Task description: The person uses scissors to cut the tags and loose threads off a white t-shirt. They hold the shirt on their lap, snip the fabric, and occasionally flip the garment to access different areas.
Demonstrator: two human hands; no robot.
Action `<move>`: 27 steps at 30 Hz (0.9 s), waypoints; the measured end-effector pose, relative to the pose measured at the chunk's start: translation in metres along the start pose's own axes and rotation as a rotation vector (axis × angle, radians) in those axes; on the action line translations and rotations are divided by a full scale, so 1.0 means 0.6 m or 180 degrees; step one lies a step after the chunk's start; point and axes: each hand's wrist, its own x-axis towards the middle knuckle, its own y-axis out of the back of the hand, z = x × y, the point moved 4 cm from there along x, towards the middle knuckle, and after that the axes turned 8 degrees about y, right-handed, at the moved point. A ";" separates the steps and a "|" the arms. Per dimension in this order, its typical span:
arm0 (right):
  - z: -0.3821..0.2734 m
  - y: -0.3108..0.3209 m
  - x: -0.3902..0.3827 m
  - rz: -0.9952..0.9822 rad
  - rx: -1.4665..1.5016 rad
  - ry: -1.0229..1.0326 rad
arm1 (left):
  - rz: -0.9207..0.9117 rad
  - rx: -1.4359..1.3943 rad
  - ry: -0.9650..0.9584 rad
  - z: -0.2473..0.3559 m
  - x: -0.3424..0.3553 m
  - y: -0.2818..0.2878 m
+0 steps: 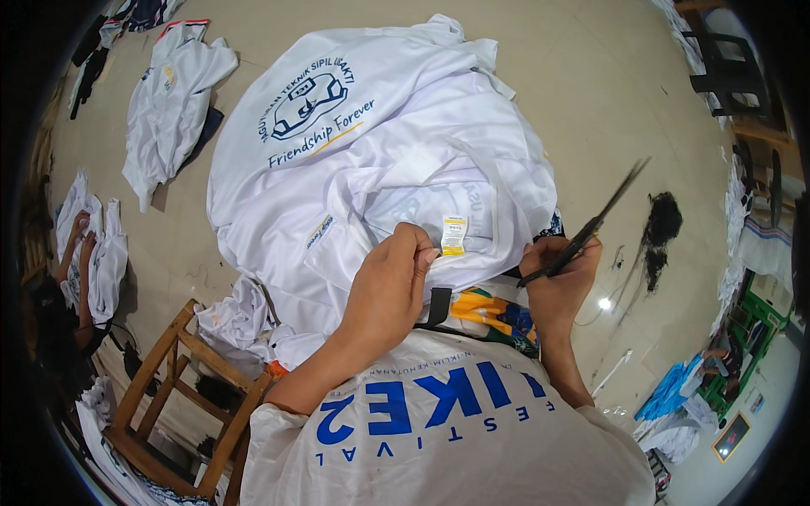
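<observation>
A white shirt [278, 190] with a dark blue print is spread in a heap over my lap and beyond. Its opening faces me, and a small white and yellow label [454, 236] shows inside. My left hand [390, 277] is closed in a pinch on the edge of the shirt beside that label. To the right, my right hand [564, 274] is wrapped round a pair of dark scissors [584, 236]. Their blades point up and away to the right, apart from the cloth. Fingers partly hide the handles.
At the lower left stands a wooden chair [173, 371], with bunched white cloth [240, 325] beside it. Another person's hands [80, 232] work on white cloth at the far left. A white shirt [173, 101] and dark thread scraps [662, 223] lie on the tiled floor. Green crates [755, 320] stand right.
</observation>
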 end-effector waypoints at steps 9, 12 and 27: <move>-0.045 0.054 -0.029 -0.1948 0.1058 -0.0334 | 0.0201 -0.0299 0.0420 0.004 -0.007 0.013; -0.061 0.058 -0.043 -0.3027 0.2111 -0.1216 | 0.0379 -0.0247 0.0232 -0.001 -0.007 0.009; -0.057 0.070 -0.045 -0.4026 0.2480 -0.2957 | 0.0541 -0.0369 0.0084 -0.018 -0.013 0.002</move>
